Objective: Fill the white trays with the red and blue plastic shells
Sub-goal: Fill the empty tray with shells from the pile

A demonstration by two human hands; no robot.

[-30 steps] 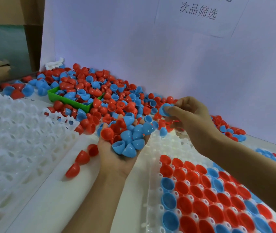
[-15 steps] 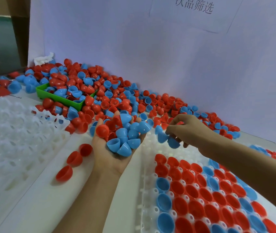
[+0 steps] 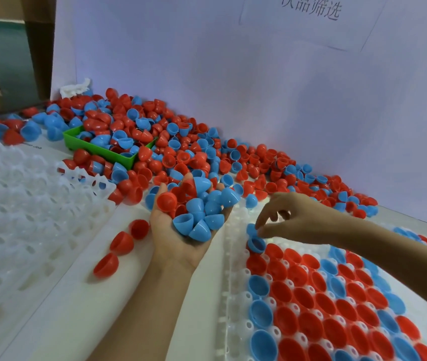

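My left hand lies palm up over the table and carries a heap of red and blue shells. To its right, the thumb and forefinger of my right hand pinch a blue shell at the far left corner of the filled rows, just above another blue shell that sits tilted in a cell. The white tray beneath holds several rows of red and blue shells, open side up. Its far cells near my right hand are bare.
A big loose pile of shells runs along the white back wall, around a green bin full of shells. Empty white trays are stacked at the left. Three red shells lie loose between the trays.
My right hand came down from the pile with a blue shell to the tray's near rows. My left hand kept its heap and stayed about where it was.
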